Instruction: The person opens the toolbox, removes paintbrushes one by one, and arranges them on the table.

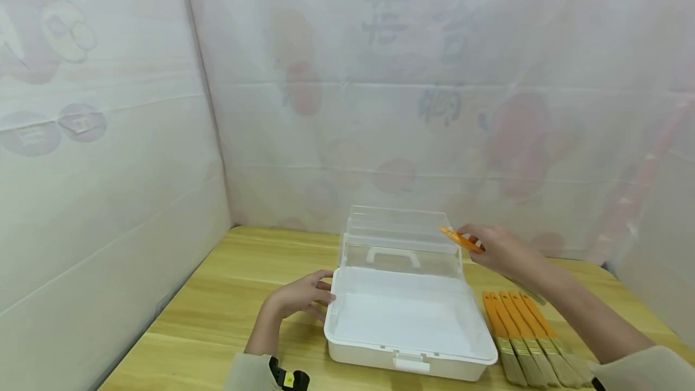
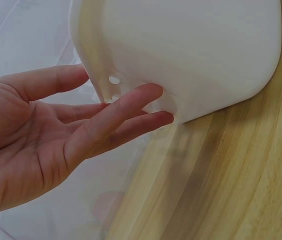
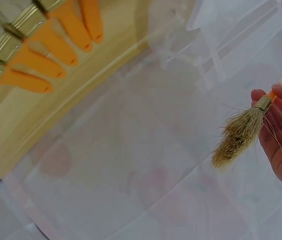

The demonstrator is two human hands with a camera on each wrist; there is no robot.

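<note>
Right hand is pinching the brush at its ferrule, above the box's open lid. Left hand, fingers straight, is bracing the box's left wall. Suggest lowering it flat, bristles clearing the rim. Four brushes waiting on the table.

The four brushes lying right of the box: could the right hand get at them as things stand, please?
Probably not at once: the right hand already grips a brush. Otherwise the four brushes lie uncovered on the table, just beneath that forearm.
</note>
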